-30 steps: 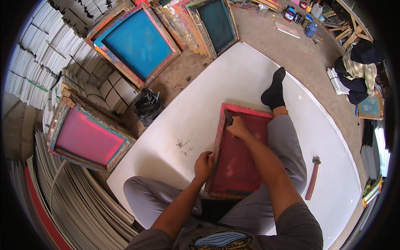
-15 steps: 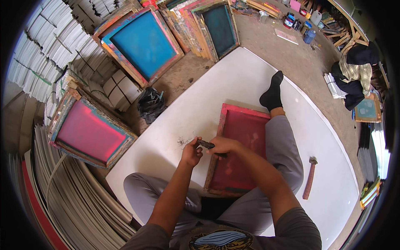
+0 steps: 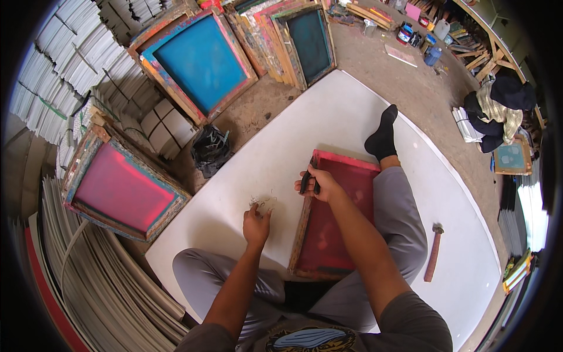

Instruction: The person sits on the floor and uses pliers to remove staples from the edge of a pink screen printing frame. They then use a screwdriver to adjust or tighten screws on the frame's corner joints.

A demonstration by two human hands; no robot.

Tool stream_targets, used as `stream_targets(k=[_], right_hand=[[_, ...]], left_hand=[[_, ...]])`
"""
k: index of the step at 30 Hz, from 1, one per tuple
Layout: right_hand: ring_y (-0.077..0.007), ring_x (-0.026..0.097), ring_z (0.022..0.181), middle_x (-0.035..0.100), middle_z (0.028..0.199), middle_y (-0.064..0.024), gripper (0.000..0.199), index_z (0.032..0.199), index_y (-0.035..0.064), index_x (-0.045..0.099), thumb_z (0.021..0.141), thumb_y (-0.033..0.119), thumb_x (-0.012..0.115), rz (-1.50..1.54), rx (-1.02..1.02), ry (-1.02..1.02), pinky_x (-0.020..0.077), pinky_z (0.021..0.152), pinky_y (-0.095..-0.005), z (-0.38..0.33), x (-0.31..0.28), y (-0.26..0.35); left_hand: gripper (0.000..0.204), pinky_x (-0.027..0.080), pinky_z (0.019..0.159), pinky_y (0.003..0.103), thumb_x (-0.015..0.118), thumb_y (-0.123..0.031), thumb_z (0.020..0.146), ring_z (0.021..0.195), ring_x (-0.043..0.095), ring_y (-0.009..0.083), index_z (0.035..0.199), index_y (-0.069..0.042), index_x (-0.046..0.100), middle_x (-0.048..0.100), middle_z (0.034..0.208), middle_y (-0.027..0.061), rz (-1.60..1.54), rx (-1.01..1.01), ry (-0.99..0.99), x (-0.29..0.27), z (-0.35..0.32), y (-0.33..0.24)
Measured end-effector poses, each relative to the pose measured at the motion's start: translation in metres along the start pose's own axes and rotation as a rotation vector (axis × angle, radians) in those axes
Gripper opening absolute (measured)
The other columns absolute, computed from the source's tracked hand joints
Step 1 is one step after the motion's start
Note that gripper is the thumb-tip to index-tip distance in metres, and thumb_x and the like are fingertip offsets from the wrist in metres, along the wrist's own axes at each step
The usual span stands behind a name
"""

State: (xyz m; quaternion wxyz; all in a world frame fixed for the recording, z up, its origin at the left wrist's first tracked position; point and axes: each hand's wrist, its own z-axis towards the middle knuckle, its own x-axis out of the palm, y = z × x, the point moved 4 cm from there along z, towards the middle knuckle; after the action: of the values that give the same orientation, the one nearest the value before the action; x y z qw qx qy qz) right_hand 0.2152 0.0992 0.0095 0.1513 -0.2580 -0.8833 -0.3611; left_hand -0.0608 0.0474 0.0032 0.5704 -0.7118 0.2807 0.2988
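My left hand (image 3: pixel 256 226) reaches down to a small heap of thin, bent bits like staples (image 3: pixel 264 200) on the white board. Its thumb and forefinger stand apart at the edge of the heap, with nothing visible between them. My right hand (image 3: pixel 326 185) is closed around pliers (image 3: pixel 305 182) with dark handles; the jaws are hard to see. That hand is above the upper left corner of a screen-printing frame (image 3: pixel 302 237) with dark red mesh. The frame lies flat on the board, partly beneath my right leg.
A hammer (image 3: pixel 434 253) lies on the white board (image 3: pixel 352 111) at right. Several screen frames, one with blue mesh (image 3: pixel 202 64) and one with pink mesh (image 3: pixel 126 185), lean at left and back. A black plastic bag (image 3: pixel 211 149) sits beyond the board. Another person (image 3: pixel 498 114) is at far right.
My left hand has come away from the pliers and down to the small heap. My right hand has moved up and slightly right with the pliers, which now point differently.
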Motion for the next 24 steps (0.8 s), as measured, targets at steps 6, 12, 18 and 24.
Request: stream_targets(k=[6, 12, 18, 24], right_hand=[[-0.037, 0.075, 0.095, 0.072, 0.11, -0.0267, 0.043, 0.12, 0.0016, 0.057, 0.11, 0.043, 0.05, 0.042, 0.0, -0.047, 0.0614, 0.08, -0.053, 0.009, -0.003, 0.004], [-0.0339, 0.074, 0.086, 0.071, 0.103, -0.0225, 0.041, 0.117, 0.0019, 0.059, 0.108, 0.041, 0.056, 0.143, 0.027, -0.022, 0.0619, 0.074, -0.0484, 0.015, -0.007, 0.004], [-0.0244, 0.069, 0.067, 0.068, 0.08, -0.0128, 0.02, 0.095, 0.0025, 0.065, 0.098, 0.022, 0.067, -0.109, 0.139, -0.022, 0.0593, 0.063, -0.0429, 0.025, -0.033, 0.022], [-0.0249, 0.064, 0.053, 0.065, 0.067, -0.015, 0.007, 0.075, -0.0019, 0.064, 0.078, 0.002, 0.069, -0.547, 0.142, -0.119, 0.0556, 0.051, -0.0424, -0.002, -0.028, 0.045]], left_hand=[[0.049, 0.056, 0.084, 0.044, 0.077, -0.035, 0.09, 0.099, 0.069, 0.0308, 0.132, -0.01, 0.069, 0.068, 0.115, 0.0109, -0.027, 0.033, -0.019, -0.004, -0.005, 0.004], [0.038, 0.056, 0.081, 0.044, 0.075, -0.031, 0.093, 0.096, 0.07, 0.0326, 0.123, -0.009, 0.07, 0.068, 0.109, 0.0131, -0.104, 0.199, 0.006, 0.013, -0.024, -0.017], [0.048, 0.055, 0.084, 0.049, 0.069, -0.038, 0.097, 0.103, 0.068, 0.0386, 0.133, -0.007, 0.062, 0.064, 0.116, 0.0184, -0.076, 0.311, 0.231, 0.056, -0.077, -0.052], [0.057, 0.053, 0.089, 0.051, 0.066, -0.039, 0.099, 0.108, 0.064, 0.0424, 0.143, -0.006, 0.053, 0.059, 0.122, 0.0213, -0.025, 0.302, 0.212, 0.063, -0.092, -0.053]])
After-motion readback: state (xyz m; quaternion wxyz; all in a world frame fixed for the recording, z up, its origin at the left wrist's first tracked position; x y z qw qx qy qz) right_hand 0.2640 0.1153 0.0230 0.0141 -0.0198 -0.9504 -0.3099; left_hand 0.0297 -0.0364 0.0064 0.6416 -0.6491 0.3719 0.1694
